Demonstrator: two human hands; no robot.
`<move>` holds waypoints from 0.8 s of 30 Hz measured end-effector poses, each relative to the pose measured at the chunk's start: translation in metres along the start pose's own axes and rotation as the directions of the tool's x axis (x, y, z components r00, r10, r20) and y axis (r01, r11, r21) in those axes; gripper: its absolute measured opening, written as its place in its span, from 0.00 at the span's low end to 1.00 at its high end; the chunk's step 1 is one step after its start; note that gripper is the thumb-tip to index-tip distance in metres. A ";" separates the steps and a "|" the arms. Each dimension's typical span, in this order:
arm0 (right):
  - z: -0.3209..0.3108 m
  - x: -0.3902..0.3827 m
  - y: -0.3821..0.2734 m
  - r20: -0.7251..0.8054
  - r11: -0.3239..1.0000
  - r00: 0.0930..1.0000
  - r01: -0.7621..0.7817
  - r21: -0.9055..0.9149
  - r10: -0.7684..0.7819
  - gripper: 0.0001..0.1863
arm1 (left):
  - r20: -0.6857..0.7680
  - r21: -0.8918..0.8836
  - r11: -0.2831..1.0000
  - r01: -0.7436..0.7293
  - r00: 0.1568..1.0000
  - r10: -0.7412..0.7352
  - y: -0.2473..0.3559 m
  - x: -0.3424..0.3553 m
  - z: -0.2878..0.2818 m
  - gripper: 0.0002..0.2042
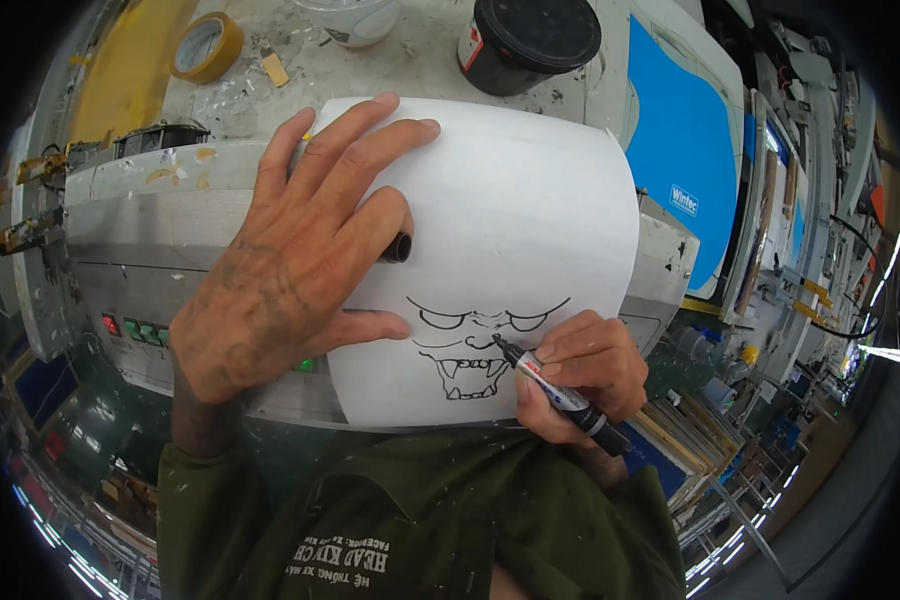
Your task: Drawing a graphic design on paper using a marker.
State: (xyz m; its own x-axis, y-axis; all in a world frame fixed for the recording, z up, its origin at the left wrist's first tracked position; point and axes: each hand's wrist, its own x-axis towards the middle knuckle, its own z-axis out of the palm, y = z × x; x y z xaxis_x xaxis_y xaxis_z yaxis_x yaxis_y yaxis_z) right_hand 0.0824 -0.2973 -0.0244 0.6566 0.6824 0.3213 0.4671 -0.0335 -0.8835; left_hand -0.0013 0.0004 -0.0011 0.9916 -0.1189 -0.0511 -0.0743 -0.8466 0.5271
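A white sheet of paper [510, 210] carries a black line drawing of a fierce face [470, 345] with slanted eyes, a nose and a fanged open mouth. In my right hand [595, 370] is a black marker [565, 395], uncapped, its tip touching the paper by the drawn nose. My left hand [290, 250] rests on the sheet's left side, most fingers spread and the index finger bent. From under that bent finger pokes a black marker cap [398, 247], held in the left hand; the rest of it is hidden.
Beyond the paper stand a black lidded tub [530, 45], a clear plastic container [350, 20], a yellow tape roll [208, 48] and a small wooden-looking piece [274, 66]. A blue sheet [675, 160] lies to the right. Coloured buttons [145, 330] line the machine's front at left.
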 end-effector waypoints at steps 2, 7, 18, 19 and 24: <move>0.002 0.007 0.001 0.040 1.000 0.999 -0.002 0.000 0.002 0.18 | 0.005 -0.007 1.000 0.007 1.000 -0.007 -0.002 -0.001 0.000 0.36; 0.002 0.010 0.001 0.121 0.999 0.992 -0.028 -0.024 0.030 0.19 | -0.011 -0.018 1.000 -0.008 1.000 0.008 -0.002 -0.001 0.002 0.36; 0.005 0.006 0.006 0.108 0.996 0.994 0.003 -0.090 0.007 0.21 | -0.024 -0.028 1.000 -0.013 1.000 0.013 -0.003 -0.001 0.003 0.35; 0.005 0.006 0.006 0.109 0.996 0.994 0.002 -0.090 0.007 0.21 | -0.025 -0.025 1.000 -0.014 1.000 0.014 -0.004 -0.001 0.003 0.35; 0.003 0.008 0.003 0.188 0.993 0.982 0.001 -0.121 0.022 0.24 | -0.022 -0.024 1.000 -0.013 1.000 0.012 -0.003 -0.001 0.003 0.35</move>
State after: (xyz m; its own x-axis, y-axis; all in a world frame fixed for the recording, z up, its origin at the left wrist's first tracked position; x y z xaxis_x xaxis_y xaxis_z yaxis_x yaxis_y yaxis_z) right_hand 0.0877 -0.2899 -0.0251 0.5437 0.8066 0.2317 0.5357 -0.1210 -0.8357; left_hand -0.0024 0.0019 -0.0053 0.9927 -0.1175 -0.0259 -0.0842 -0.8321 0.5481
